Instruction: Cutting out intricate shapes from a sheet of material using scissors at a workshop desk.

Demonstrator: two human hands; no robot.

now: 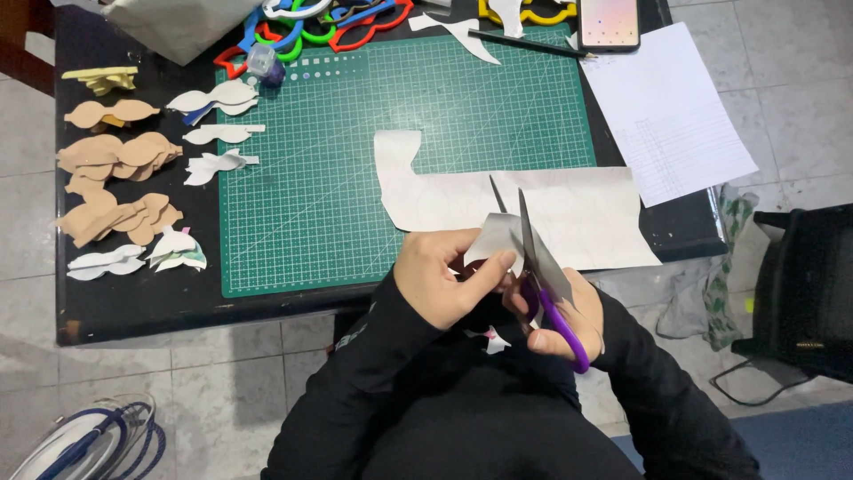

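My left hand (444,276) pinches a small white paper piece (499,236) just below the table's front edge. My right hand (569,322) grips purple-handled scissors (544,286), whose blades are apart and point up across that paper piece. A large white paper sheet (569,213) with a cut-away outline lies on the green cutting mat (355,160) right behind both hands.
Stacks of tan and white cut-out shapes (115,160) lie left of the mat. Coloured plastic templates (320,22), a phone (609,22), a pencil (524,42) and a lined sheet (671,111) sit at the back and right. A dark chair (804,293) stands at right.
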